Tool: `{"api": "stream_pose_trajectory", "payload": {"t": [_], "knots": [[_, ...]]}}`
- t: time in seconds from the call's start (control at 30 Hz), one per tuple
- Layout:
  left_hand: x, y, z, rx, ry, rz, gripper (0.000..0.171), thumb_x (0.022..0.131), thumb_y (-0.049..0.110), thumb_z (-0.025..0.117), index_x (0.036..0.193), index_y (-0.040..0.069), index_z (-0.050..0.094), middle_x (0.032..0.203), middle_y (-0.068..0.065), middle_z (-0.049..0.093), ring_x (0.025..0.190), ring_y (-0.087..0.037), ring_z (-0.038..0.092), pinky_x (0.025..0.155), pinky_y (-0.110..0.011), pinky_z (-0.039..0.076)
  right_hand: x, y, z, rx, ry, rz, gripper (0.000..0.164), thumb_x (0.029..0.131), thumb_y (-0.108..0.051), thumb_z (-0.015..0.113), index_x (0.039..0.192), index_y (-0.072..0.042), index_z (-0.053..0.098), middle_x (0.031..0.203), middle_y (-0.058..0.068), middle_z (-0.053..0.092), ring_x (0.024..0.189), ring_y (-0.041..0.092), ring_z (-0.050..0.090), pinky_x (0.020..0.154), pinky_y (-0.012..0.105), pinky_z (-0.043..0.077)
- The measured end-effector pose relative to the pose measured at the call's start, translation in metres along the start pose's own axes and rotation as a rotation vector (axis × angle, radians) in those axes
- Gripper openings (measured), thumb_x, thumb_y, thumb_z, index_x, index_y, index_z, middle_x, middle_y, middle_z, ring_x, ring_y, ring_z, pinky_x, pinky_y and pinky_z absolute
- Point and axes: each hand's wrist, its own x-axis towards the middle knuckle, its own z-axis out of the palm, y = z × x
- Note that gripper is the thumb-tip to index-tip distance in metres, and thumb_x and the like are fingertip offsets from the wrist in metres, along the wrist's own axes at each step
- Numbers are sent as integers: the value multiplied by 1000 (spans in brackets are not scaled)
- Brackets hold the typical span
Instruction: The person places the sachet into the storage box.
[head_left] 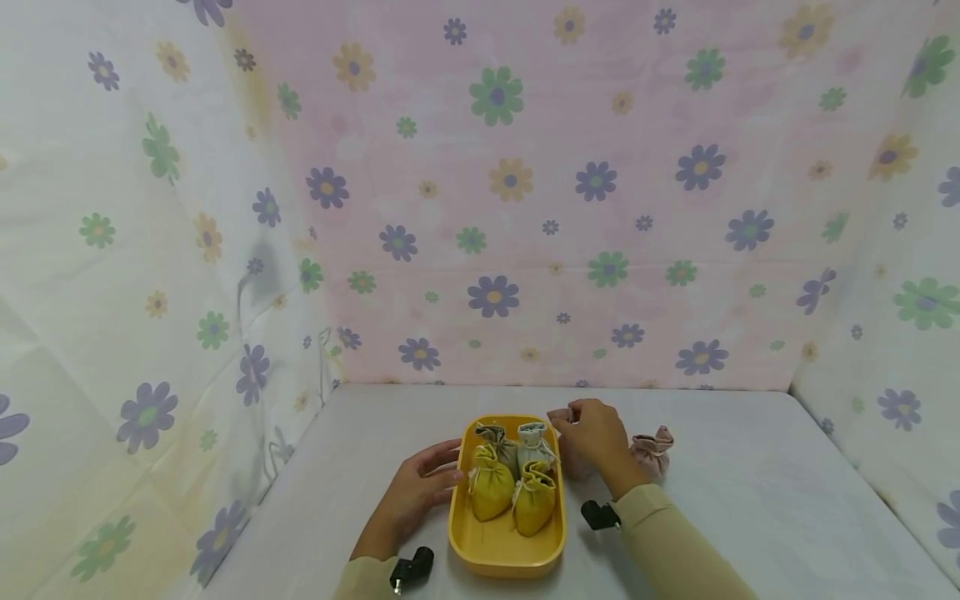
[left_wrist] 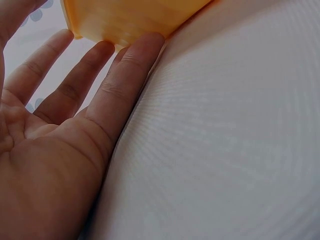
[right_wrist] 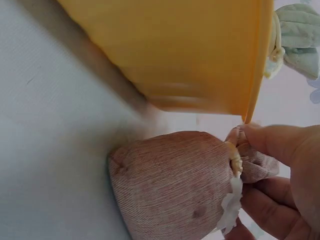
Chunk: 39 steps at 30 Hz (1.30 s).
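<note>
A yellow tray point(head_left: 506, 557) holds several small drawstring pouches. Two yellow pouches point(head_left: 491, 487) sit nearer the front; behind them are a grey-brown pouch point(head_left: 507, 452) and a pale grey-green pouch point(head_left: 533, 450). My left hand point(head_left: 420, 490) is at the tray's left side, fingers extended with the tips against its wall point(left_wrist: 125, 22). Just right of the tray, my right hand point(head_left: 597, 437) pinches the gathered top of a dusty-pink pouch point(right_wrist: 172, 182) between thumb and fingers. Its body hangs beside the tray wall, low over the table; whether it touches the table I cannot tell.
A second pink pouch point(head_left: 652, 457) stands on the white table point(head_left: 750, 492), to the right of my right wrist and partly behind it. Flower-printed cloth point(head_left: 495, 208) closes off the back and both sides. Each wrist carries a small black camera point(head_left: 412, 569).
</note>
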Motion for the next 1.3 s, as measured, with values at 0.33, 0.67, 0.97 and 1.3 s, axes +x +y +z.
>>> {"api": "stream_pose_trajectory", "payload": {"t": [0.33,0.67,0.97,1.3], "knots": [[1,-1,-1,-4,1,0,75,85,37,86,150,22,54,153,-14,53,132,-28,61,97,-40,61,0,6,2,37,66,-32,30,97,-37,73,114,-13,79,93,2,74,82,21,68,69,41,58],[0,0,0,1,3,-2,74,85,37,86,150,22,55,153,-14,53,132,-28,61,97,-40,61,-7,8,-1,64,124,-27,27,95,-37,75,112,-16,81,99,2,78,89,24,71,75,46,61],[-1,1,0,2,3,1,74,85,37,86,150,21,54,153,-14,53,131,-28,61,96,-40,61,-17,12,-1,96,224,-44,24,94,-33,77,110,-16,82,93,1,80,89,26,73,82,51,60],[2,-2,0,-5,4,-4,74,85,38,86,150,22,54,153,-14,53,131,-28,61,96,-39,61,-36,19,1,185,346,-84,25,93,-37,79,109,-19,83,96,1,80,92,25,73,80,49,61]]}}
